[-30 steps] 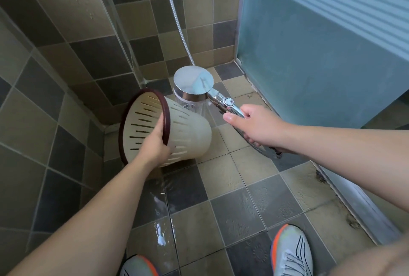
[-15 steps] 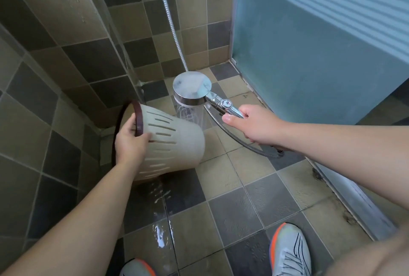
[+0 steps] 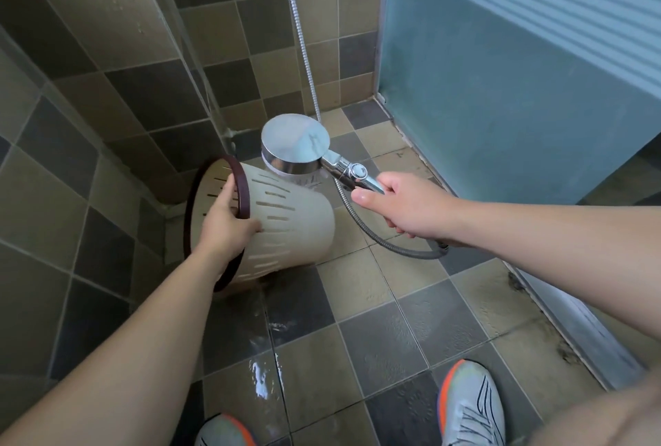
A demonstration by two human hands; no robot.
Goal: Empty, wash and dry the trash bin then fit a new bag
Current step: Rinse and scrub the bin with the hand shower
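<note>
The cream slotted plastic trash bin with its dark brown rim [image 3: 286, 216] is tipped on its side above the wet tiled floor [image 3: 357, 302] in the shower corner, mouth facing left. The left hand [image 3: 223, 227] grips the rim, fingers curled inside and thumb along the outer wall. Just over the bin's base, the right hand [image 3: 407, 206] wraps its fingers round the handle of a round chrome shower head [image 3: 295, 145], thumb lying along it; water seems to spray down, though it is faint. A metal hose [image 3: 379, 241] loops below.

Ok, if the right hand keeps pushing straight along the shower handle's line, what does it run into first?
Probably the trash bin: the right hand points the shower head at the bin's upper side wall, close to it. Depth is unclear; the tiled wall lies beyond.
</note>
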